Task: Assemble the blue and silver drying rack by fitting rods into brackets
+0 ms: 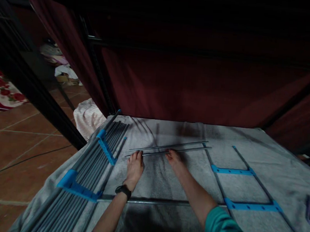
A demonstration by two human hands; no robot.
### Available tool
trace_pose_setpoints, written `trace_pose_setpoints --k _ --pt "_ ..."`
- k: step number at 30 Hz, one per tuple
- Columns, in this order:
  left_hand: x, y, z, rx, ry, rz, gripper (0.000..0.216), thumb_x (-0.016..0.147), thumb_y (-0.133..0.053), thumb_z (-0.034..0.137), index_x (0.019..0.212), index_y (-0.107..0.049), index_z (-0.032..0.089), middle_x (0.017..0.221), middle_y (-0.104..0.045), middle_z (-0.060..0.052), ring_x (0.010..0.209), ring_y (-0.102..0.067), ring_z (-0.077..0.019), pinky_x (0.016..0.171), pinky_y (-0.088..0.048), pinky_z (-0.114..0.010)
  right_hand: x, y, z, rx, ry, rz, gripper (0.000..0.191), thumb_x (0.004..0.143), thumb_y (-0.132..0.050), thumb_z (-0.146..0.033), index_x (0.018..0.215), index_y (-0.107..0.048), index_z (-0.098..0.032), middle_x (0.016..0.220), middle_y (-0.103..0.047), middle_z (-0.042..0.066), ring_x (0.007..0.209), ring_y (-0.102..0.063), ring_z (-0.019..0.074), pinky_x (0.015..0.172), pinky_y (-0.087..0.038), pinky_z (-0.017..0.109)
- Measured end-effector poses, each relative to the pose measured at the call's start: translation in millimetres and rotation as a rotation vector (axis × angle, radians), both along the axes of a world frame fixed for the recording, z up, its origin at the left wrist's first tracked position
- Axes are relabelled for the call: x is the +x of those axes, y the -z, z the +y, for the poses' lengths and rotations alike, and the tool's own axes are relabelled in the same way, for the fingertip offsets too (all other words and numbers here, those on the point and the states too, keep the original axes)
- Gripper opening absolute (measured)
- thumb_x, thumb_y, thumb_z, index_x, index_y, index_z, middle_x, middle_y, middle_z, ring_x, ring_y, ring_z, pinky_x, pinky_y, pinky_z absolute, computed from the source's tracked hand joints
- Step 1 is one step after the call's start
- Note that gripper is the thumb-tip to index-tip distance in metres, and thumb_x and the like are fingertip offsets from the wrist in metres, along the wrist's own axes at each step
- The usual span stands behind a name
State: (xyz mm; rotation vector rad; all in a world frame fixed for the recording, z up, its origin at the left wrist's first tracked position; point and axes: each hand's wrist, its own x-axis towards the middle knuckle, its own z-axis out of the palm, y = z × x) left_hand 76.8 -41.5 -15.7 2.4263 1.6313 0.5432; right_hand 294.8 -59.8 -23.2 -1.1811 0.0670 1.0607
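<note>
Beneath a dark red fabric backdrop in a dim room, a grey cloth-covered table is filling the near scene, with terracotta floor tiles showing at left. Two thin grey metal rods are lying side by side at the table's centre. The left hand, above a black wristwatch, is lying flat with fingertips touching the nearer rod's left end. The right hand, extending from a teal sleeve, is resting fingers on the same rod; its grip is unclear. A bundle of grey tubes with blue plastic brackets is lying left, and a grey ladder-like frame with blue crossbars right.
</note>
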Motion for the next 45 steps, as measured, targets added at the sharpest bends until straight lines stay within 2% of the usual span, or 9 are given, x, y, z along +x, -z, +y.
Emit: trace_pose_setpoints --k 5,9,14,17,19,21,25,36,45 --pt "6.6 -5.7 -9.5 0.059 0.123 0.208 0.048 0.097 -0.035 0.007 0.136 -0.063 0.015 0.129 -0.068 -0.018 0.127 -0.055 -0.0335 0.114 -0.032 -0.059 -13.4 -1.0 -22.6 0.055 -0.089 0.028 0.017 0.075 -0.065 -0.014 0.07 -0.055 -0.027 0.069 -0.067 -0.003 0.087 -0.071 0.0182 0.096 -0.056 0.039" --pt "14.6 -5.1 -21.2 -0.009 0.331 0.25 0.05 0.094 -0.038 0.0 0.134 -0.063 0.016 0.127 -0.07 -0.015 0.122 -0.061 -0.0273 0.112 -0.039 -0.047 -15.8 3.8 -55.1 0.129 -0.186 0.054 0.015 0.071 -0.073 -0.018 0.074 -0.06 -0.025 0.081 -0.073 0.001 0.095 -0.072 0.0201 0.099 -0.055 0.04" --pt "7.5 -2.5 -22.9 -0.078 0.309 0.213 0.048 0.093 -0.037 0.002 0.129 -0.067 0.016 0.124 -0.072 -0.014 0.118 -0.066 -0.0256 0.107 -0.045 -0.041 37.2 2.8 -129.4 0.172 -0.386 -0.171 0.031 0.068 -0.076 -0.033 0.094 -0.072 -0.018 0.103 -0.077 0.012 0.102 -0.073 0.0279 0.101 -0.053 0.047" --pt "-8.1 3.1 -16.6 -0.09 0.302 0.104 0.041 0.096 -0.039 0.011 0.123 -0.07 0.017 0.124 -0.074 -0.013 0.116 -0.068 -0.0265 0.105 -0.048 -0.042 109.3 -8.2 -190.3 -0.195 -0.124 -0.754 0.032 0.073 -0.067 -0.035 0.1 -0.072 -0.019 0.111 -0.075 0.013 0.107 -0.07 0.0308 0.1 -0.053 0.05" --pt "-18.3 9.6 -12.5 -0.11 0.313 0.011 0.039 0.097 -0.041 0.017 0.123 -0.07 0.018 0.123 -0.075 -0.013 0.116 -0.07 -0.0261 0.105 -0.05 -0.042 163.8 -15.3 -234.7 -0.369 0.05 -0.89 0.039 0.077 -0.061 -0.03 0.113 -0.07 -0.018 0.128 -0.068 0.017 0.125 -0.06 0.0336 0.113 -0.041 0.053" --pt "-25.4 16.5 -9.9 -0.132 0.307 -0.06 0.038 0.097 -0.043 0.021 0.124 -0.069 0.019 0.125 -0.075 -0.012 0.117 -0.07 -0.0261 0.105 -0.052 -0.041 212.5 -18.4 -277.5 -0.731 0.151 -1.184 0.046 0.082 -0.055 -0.026 0.125 -0.066 -0.015 0.134 -0.064 0.021 0.129 -0.058 0.0349 0.112 -0.042 0.051" --pt "-29.2 24.6 -11.1 -0.146 0.291 -0.1 0.037 0.094 -0.046 0.023 0.12 -0.072 0.019 0.126 -0.075 -0.011 0.119 -0.07 -0.0267 0.107 -0.053 -0.041 270.3 -14.2 -337.0 -1.257 -0.03 -1.285 0.049 0.088 -0.052 -0.026 0.134 -0.061 -0.011 0.136 -0.061 0.029 0.128 -0.059 0.0384 0.102 -0.048 0.052" --pt "-28.2 20.5 -28.4 -0.261 0.304 -0.135 0.031 0.094 -0.055 0.041 0.11 -0.074 0.024 0.115 -0.079 -0.006 0.111 -0.074 -0.0258 0.103 -0.054 -0.038 306.8 -38.8 -358.8 -1.261 -0.323 -1.35 0.032 0.084 -0.064 -0.024 0.112 -0.075 -0.013 0.103 -0.075 0.017 0.1 -0.072 0.0254 0.084 -0.051 0.03" --pt "-27.8 18.1 -31.0 -0.19 0.323 -0.14 0.028 0.093 -0.056 0.039 0.107 -0.076 0.027 0.114 -0.08 -0.004 0.11 -0.074 -0.0239 0.104 -0.054 -0.037 299.4 -111.7 -364.6 -1.181 -0.253 -1.626 0.043 0.098 -0.045 -0.027 0.131 -0.068 -0.013 0.116 -0.074 0.019 0.104 -0.072 0.027 0.089 -0.051 0.033"
